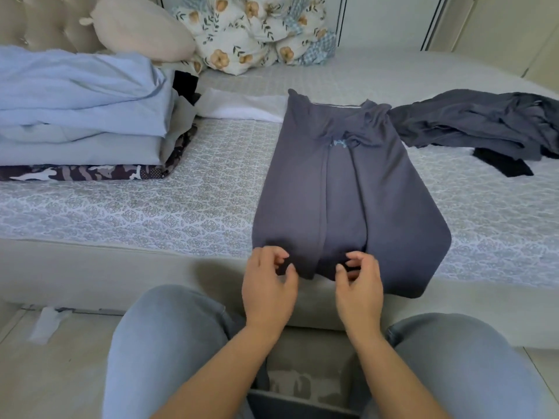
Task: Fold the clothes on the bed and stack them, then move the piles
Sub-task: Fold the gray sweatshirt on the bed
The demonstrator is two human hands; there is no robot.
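Note:
A dark grey shirt (348,192) lies lengthwise on the bed, both sides folded in toward its middle and its collar at the far end. Its near hem hangs over the bed's front edge. My left hand (267,285) pinches the hem at its left part with curled fingers and thumb. My right hand (360,285) pinches the hem near its middle the same way. A stack of folded clothes (78,116), light blue on top and a camouflage piece at the bottom, sits on the left. A heap of unfolded dark grey clothes (475,122) lies at the right.
A white folded cloth (242,107) lies behind the shirt on the patterned bedspread (151,207). Pillows (251,31) are piled against the headboard. A small black garment (502,163) lies under the right heap. My knees in grey jeans (169,343) are below the bed's edge.

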